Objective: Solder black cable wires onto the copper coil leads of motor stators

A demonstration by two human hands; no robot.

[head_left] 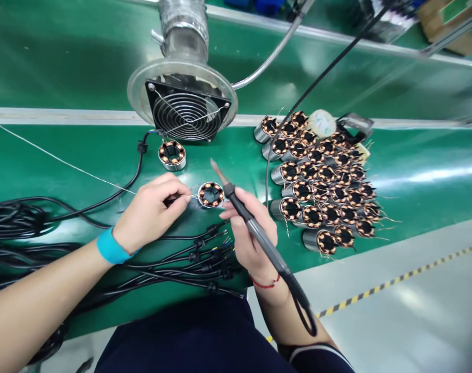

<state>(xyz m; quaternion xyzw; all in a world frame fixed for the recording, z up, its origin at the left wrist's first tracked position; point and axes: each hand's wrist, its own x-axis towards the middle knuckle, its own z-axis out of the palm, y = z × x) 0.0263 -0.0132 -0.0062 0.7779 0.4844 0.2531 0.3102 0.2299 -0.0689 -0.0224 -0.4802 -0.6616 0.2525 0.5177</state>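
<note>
My left hand (pixel 154 207), with a turquoise band at the wrist, pinches a thin solder wire (pixel 65 162). Its short end pokes out past my fingertips to the left side of a motor stator (pixel 210 195) with copper windings. A soldering iron (pixel 255 228) is held in my right hand (pixel 253 228) like a pen, its tip pointing up and left, above and beyond that stator. Fingers of my right hand are close to the stator's right edge; whether they touch it I cannot tell. Farther back, a second stator (pixel 172 155) stands with a black cable (pixel 137 178) running to its top.
A fume extractor (pixel 187 111) with a fan grille hangs at the back. Rows of stators (pixel 325 191) with loose wire ends fill the right side. Bundled black cables (pixel 22 220) lie at left and along the front of the green bench (pixel 236 140). The iron's cord (pixel 317 80) crosses overhead.
</note>
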